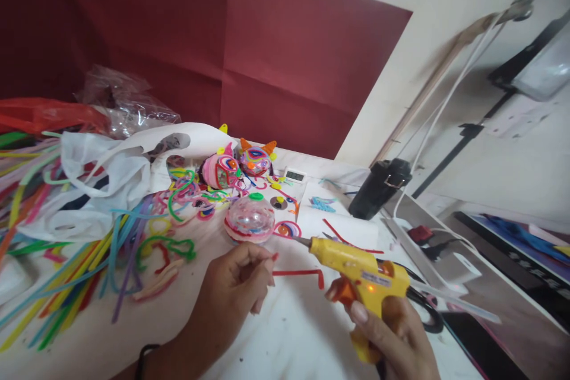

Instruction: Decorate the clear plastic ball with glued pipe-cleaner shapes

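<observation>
Between the closed fingertips of my left hand [243,282] is a red pipe cleaner [296,273], its free end bent down at the right. My right hand [396,332] grips a yellow glue gun [369,273] by the handle, fingers at the orange trigger; a small orange light glows on its side. The gun's nozzle points left, toward a clear round ball [250,219] partly wrapped in pink and red strands. Beside the ball lies an eye-shaped coil piece [287,229]. Another red pipe cleaner [332,230] rests behind the gun.
Two decorated balls with faces [220,169] stand at the back near a small digital timer [294,176]. Loose colourful pipe cleaners [84,267] and a white plastic bag [104,172] spread across the left. A black bottle [378,189], a power strip [454,270] and a phone [481,341] are at right.
</observation>
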Demonstrator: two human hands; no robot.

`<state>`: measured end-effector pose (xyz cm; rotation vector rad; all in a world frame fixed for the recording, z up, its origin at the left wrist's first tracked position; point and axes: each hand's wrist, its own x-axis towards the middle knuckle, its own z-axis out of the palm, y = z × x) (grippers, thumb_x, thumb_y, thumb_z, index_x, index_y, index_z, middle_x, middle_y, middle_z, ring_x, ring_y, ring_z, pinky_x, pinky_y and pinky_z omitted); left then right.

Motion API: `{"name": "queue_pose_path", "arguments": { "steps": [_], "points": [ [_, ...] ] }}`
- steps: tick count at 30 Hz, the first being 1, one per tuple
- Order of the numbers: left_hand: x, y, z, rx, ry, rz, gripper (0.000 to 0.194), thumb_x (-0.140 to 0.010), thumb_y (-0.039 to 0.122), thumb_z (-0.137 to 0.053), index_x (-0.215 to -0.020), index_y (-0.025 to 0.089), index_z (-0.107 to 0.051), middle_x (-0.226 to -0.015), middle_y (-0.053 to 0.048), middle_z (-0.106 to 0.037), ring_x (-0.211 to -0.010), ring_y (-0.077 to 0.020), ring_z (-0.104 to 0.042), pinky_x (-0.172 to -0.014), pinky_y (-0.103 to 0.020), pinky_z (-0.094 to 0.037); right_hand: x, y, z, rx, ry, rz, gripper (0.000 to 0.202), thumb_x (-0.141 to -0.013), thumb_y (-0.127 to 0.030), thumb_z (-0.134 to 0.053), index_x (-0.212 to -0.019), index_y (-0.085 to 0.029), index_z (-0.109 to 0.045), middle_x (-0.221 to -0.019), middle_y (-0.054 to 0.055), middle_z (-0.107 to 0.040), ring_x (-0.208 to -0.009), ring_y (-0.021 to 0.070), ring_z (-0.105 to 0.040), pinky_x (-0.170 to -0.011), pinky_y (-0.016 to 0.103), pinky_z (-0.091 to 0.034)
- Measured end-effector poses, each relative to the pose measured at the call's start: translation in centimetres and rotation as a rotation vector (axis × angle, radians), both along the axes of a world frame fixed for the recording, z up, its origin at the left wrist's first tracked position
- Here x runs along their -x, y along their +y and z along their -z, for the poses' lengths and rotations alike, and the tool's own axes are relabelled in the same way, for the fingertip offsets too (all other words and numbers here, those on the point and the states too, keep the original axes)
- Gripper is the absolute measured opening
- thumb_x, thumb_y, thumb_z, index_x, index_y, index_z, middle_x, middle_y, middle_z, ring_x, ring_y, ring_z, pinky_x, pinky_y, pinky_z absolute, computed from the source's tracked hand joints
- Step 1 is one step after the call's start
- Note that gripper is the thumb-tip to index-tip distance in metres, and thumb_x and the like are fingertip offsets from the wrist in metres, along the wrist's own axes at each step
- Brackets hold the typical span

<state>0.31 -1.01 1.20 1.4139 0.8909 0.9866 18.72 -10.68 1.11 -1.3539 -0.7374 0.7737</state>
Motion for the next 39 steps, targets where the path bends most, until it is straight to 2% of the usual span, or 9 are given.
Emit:
{"name": "queue_pose_path", "arguments": {
  "steps": [5, 8, 15, 22, 25, 29, 33, 36, 39],
  "points": [
    [0.0, 0.2, -0.1, -0.006, -0.002, 0.017, 0.021, -0.083, 0.031, -0.055, -0.067, 0.018, -0.056, -0.041, 0.009, -0.044, -0.038, -0.0064, -0.039, -0.044, -0.019, -0.034, -1.2, 1.4, -1.3, -0.054, 0.037, -0.030, 0.052, -0.063, -0.044, -0.082, -0.059, -0.021, -0.036, -0.059, -0.003, -0.054, -0.050, 0.0106, -0.044, -0.044, 0.022, -0.033],
    [0.0, 0.2, -0.3, -0.015, 0.004, 0.030, 0.022, -0.083, 0.033, -0.056, -0.068, 0.017, -0.057, -0.044, 0.009, -0.046, -0.038, -0.0061, -0.040, -0.044, -0.019, -0.035, -2.7, 2.4, -1.4, -0.020, 0.016, -0.086, 0.036, -0.063, -0.041, -0.083, -0.070, -0.018, -0.057, -0.067, 0.000, -0.061, -0.054, 0.0118, -0.049, -0.048, 0.023, -0.035],
    [0.1, 0.6, 0.3, -0.064, 0.011, 0.039, 0.023, -0.082, 0.037, -0.059, -0.071, 0.017, -0.059, -0.050, 0.006, -0.054, -0.037, -0.0058, -0.043, -0.042, -0.019, -0.035, -5.8, 3.7, -0.8, 0.205, -0.063, -0.396, 0.038, -0.063, -0.042, -0.084, -0.078, -0.014, -0.064, -0.064, -0.001, -0.058, -0.054, 0.0095, -0.047, -0.050, 0.021, -0.031],
    [0.1, 0.6, 0.9, -0.065, 0.040, 0.034, 0.024, -0.083, 0.037, -0.059, -0.069, 0.018, -0.060, -0.048, 0.006, -0.053, -0.038, -0.0061, -0.042, -0.044, -0.019, -0.036, -5.6, 4.2, -0.3, 0.350, -0.220, -0.599, 0.043, -0.063, -0.053, -0.077, -0.080, -0.016, -0.063, -0.067, -0.001, -0.059, -0.056, 0.0107, -0.050, -0.052, 0.022, -0.038],
    [-0.1, 0.5, 0.8, -0.056, 0.008, 0.036, 0.022, -0.081, 0.035, -0.061, -0.069, 0.017, -0.060, -0.052, 0.005, -0.057, -0.037, -0.0049, -0.041, -0.044, -0.019, -0.034, -5.4, 4.2, 0.0, 0.404, -0.310, -0.597, 0.043, -0.066, -0.054, -0.073, -0.083, -0.015, -0.067, -0.065, 0.001, -0.061, -0.054, 0.0127, -0.052, -0.050, 0.024, -0.038],
    [-0.3, 0.4, 0.6, -0.036, -0.011, 0.054, 0.023, -0.081, 0.034, -0.060, -0.066, 0.017, -0.059, -0.045, 0.007, -0.051, -0.035, -0.0044, -0.038, -0.044, -0.019, -0.032, -5.9, 4.0, 0.7, 0.437, -0.563, -0.386, 0.037, -0.068, -0.051, -0.074, -0.061, -0.017, -0.062, -0.051, -0.001, -0.052, -0.048, 0.0127, -0.042, -0.047, 0.026, -0.026],
    [-0.3, 0.3, 0.4, -0.008, -0.027, 0.065, 0.024, -0.082, 0.033, -0.060, -0.065, 0.016, -0.058, -0.042, 0.008, -0.048, -0.034, -0.0043, -0.037, -0.043, -0.019, -0.030, -5.9, 3.5, 0.6, 0.309, -0.720, -0.232, 0.038, -0.077, -0.055, -0.066, -0.066, -0.019, -0.065, -0.056, 0.001, -0.055, -0.054, 0.0150, -0.043, -0.053, 0.028, -0.029],
    [-0.3, 0.2, 0.3, 0.007, -0.050, 0.064, 0.022, -0.081, 0.033, -0.060, -0.067, 0.016, -0.059, -0.045, 0.008, -0.050, -0.035, -0.0035, -0.036, -0.043, -0.018, -0.029, -5.3, 3.1, -0.2, 0.069, -0.607, -0.400, 0.041, -0.087, -0.057, -0.055, -0.093, -0.020, -0.073, -0.083, 0.005, -0.067, -0.070, 0.0179, -0.056, -0.060, 0.028, -0.040],
    [-0.3, 0.2, 0.2, 0.013, -0.052, 0.063, 0.021, -0.081, 0.032, -0.060, -0.067, 0.016, -0.058, -0.045, 0.009, -0.049, -0.034, -0.0029, -0.036, -0.042, -0.017, -0.028, -4.7, 2.7, -1.1, -0.018, -0.456, -0.614, 0.038, -0.089, -0.053, -0.055, -0.100, -0.022, -0.075, -0.094, 0.006, -0.068, -0.076, 0.0170, -0.059, -0.063, 0.027, -0.044]
  ]
}}
